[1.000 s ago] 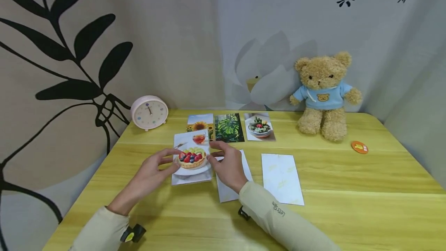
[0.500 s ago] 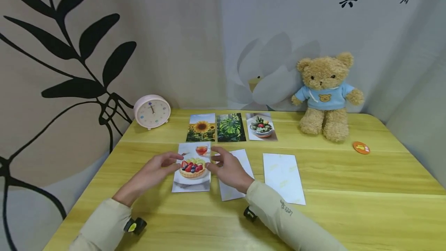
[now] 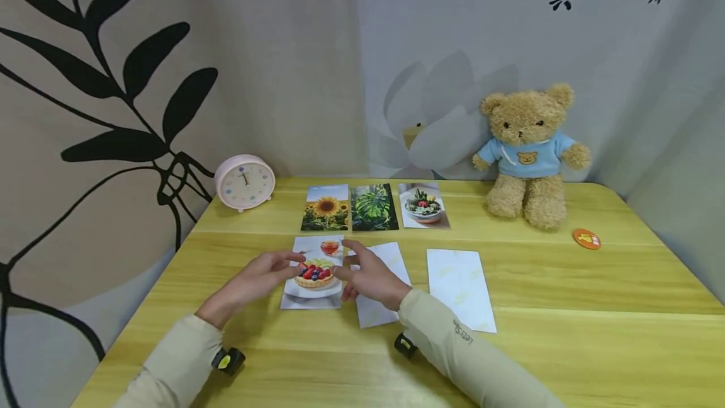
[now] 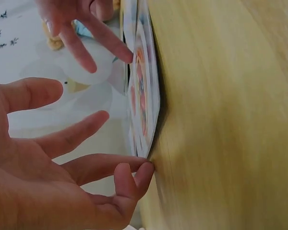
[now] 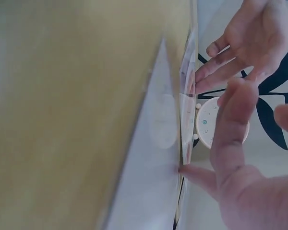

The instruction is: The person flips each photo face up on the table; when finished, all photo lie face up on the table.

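Observation:
A card picturing a fruit tart and a cup of tea (image 3: 314, 277) lies on the table between my hands, just in front of the sunflower card (image 3: 326, 208). My left hand (image 3: 260, 279) is at its left side; in the left wrist view a lower fingertip (image 4: 146, 166) touches the card's corner, the other fingers spread loosely. On the opposite side, my right hand (image 3: 370, 282) has its fingers extended along the card's right edge and covers part of a pale, face-down card (image 3: 376, 315). Neither hand grips anything.
A second pale card (image 3: 461, 291) lies to the right. Behind are a green leaf card (image 3: 374, 206) and a succulent bowl card (image 3: 423, 205). A pink clock (image 3: 245, 182) stands back left, a teddy bear (image 3: 527, 159) back right, near an orange disc (image 3: 586, 239).
The tart card, earlier held raised and overlapping the sunflower card, has come down toward me onto the table, uncovering the sunflowers. Both hands followed, and their fingers have loosened at its edges.

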The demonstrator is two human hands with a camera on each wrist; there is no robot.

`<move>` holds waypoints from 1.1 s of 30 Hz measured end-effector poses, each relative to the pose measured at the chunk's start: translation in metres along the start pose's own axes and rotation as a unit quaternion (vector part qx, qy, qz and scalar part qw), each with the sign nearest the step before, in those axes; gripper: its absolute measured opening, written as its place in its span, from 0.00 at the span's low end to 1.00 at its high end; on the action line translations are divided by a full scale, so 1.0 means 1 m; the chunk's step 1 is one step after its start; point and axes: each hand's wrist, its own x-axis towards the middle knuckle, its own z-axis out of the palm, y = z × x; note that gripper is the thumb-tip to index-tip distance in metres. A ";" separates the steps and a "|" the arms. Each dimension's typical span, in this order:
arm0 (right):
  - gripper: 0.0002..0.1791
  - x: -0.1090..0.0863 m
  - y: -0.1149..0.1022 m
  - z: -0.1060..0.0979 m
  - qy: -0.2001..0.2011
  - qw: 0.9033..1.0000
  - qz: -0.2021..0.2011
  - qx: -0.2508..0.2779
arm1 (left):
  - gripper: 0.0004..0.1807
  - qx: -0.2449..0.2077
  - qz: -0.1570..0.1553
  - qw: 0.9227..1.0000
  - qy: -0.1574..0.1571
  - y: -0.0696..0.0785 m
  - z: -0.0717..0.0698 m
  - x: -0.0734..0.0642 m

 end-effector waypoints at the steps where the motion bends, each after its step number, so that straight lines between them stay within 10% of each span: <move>1: 0.40 0.000 0.000 0.000 -0.002 1.000 0.002 0.001 | 0.25 0.003 -0.001 1.000 0.001 0.000 0.001 0.001; 7: 0.40 -0.008 -0.004 -0.011 -0.014 1.000 -0.004 -0.025 | 0.23 0.057 0.013 0.997 0.046 0.008 0.010 -0.001; 11: 0.31 -0.028 -0.009 -0.023 -0.029 0.982 -0.059 -0.177 | 0.21 0.074 0.072 0.993 0.053 0.024 0.028 -0.014; 14: 0.26 -0.045 -0.009 -0.029 -0.009 0.945 -0.103 -0.312 | 0.24 -0.035 0.090 0.995 -0.032 0.035 0.046 -0.025; 19: 0.28 -0.066 -0.002 -0.036 0.041 0.905 -0.104 -0.410 | 0.29 -0.207 0.024 0.972 -0.106 0.048 0.077 -0.036; 33: 0.38 -0.074 0.013 -0.047 0.062 0.898 -0.051 -0.434 | 0.33 -0.242 -0.025 0.970 -0.011 0.058 0.101 -0.018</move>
